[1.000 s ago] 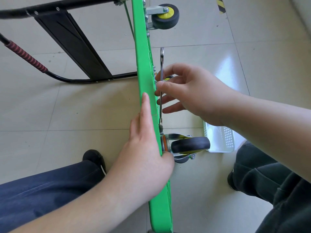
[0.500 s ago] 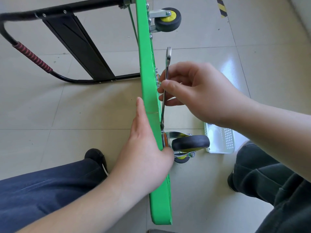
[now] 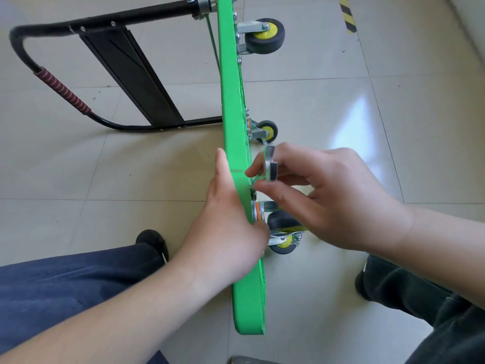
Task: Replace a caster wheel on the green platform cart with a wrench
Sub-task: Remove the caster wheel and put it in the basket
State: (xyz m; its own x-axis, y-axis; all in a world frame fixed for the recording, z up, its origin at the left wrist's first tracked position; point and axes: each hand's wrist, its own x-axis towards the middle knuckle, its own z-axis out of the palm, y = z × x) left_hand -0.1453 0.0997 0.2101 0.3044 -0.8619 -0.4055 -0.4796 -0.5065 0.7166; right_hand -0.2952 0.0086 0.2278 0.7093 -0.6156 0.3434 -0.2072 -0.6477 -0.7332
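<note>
My view is bright and evenly lit; glare whitens the floor tiles point(image 3: 359, 119) at right (daylight, seemingly); the right hand point(image 3: 328, 195) blurs; edges bow outward.

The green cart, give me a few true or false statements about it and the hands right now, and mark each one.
1. The green cart stands tipped on its edge on the floor. True.
2. The right hand holds a wrench. True.
3. The left hand is lifted clear of the cart. False: it rests against the cart's deck, thumb by the near wheel.
4. The wheels have red hubs. False: the far wheel and the middle wheel show yellow hubs.
5. The black handle lies on the wheel side of the deck. False: it lies on the opposite side.
</note>
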